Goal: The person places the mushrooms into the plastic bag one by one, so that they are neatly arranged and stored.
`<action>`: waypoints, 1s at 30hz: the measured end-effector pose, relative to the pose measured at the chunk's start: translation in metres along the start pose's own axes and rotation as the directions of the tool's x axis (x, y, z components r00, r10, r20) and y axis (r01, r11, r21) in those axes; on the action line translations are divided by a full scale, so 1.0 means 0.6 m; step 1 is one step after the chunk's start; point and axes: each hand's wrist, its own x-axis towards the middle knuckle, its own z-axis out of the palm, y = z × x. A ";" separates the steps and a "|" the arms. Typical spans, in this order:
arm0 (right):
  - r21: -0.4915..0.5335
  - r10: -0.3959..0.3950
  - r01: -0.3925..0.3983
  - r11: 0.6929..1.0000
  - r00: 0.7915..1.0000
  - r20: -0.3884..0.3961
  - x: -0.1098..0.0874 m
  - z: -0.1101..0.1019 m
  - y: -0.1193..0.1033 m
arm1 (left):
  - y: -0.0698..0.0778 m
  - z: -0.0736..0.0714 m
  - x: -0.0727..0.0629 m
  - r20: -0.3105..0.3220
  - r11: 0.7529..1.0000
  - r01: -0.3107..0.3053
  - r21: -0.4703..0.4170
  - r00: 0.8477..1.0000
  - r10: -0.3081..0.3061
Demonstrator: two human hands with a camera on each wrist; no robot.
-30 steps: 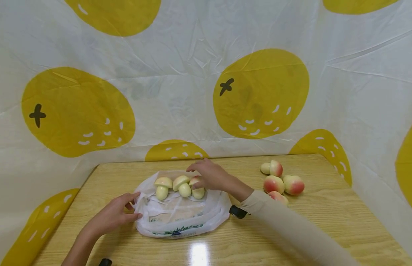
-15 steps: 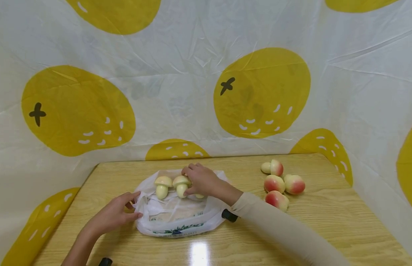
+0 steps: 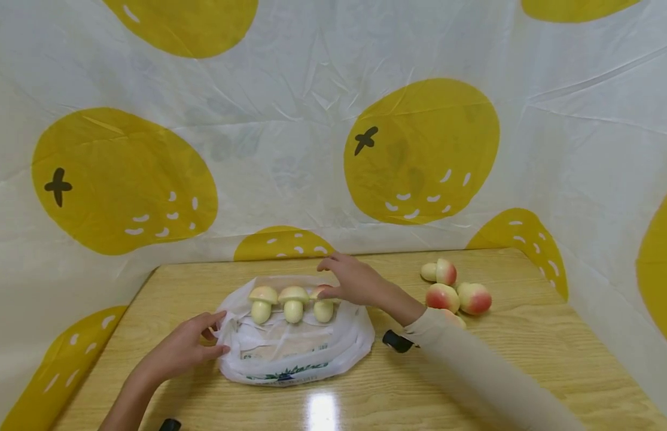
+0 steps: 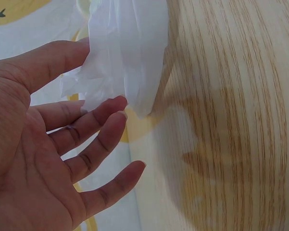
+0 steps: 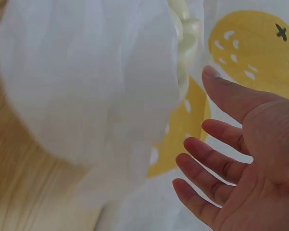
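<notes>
In the head view, three toy mushrooms with cream stems, a left one [image 3: 262, 305], a middle one [image 3: 293, 304] and a right one [image 3: 323, 310], lie side by side in the mouth of a white plastic bag [image 3: 287, 377]. My left hand [image 3: 190, 342] holds the bag's left rim at the fingertips, its thumb and index tips behind the film [image 4: 127, 53] in the left wrist view. Over the right mushroom is my right hand [image 3: 352, 281], partly hiding its reddish cap. The right wrist view shows this hand's fingers apart and nothing gripped, beside the bag.
Several more toy mushrooms with red-tinted caps lie on the wooden table [image 3: 527, 359] at the right, such as a nearer one [image 3: 475, 298] and a far one [image 3: 441, 272]. My right forearm partly covers one. A fruit-patterned cloth [image 3: 285, 149] hangs behind the table.
My right hand reached left to the middle mushroom, then drew back right. The middle mushroom, tilted earlier, now stands straight in line with the others. My left hand stays put.
</notes>
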 end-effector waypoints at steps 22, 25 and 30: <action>0.098 0.195 -0.183 0.978 0.972 -0.132 -0.106 -0.092 0.125 | 0.004 -0.001 -0.003 -0.007 1.000 0.006 -0.006 1.000 -0.006; 0.097 0.230 -0.218 0.971 0.964 -0.136 -0.115 -0.097 0.138 | 0.004 -0.001 -0.003 -0.005 1.000 0.008 -0.005 1.000 -0.008; 0.092 0.269 -0.257 0.962 0.952 -0.146 -0.130 -0.100 0.163 | 0.005 -0.001 -0.002 -0.006 1.000 0.022 0.006 1.000 -0.022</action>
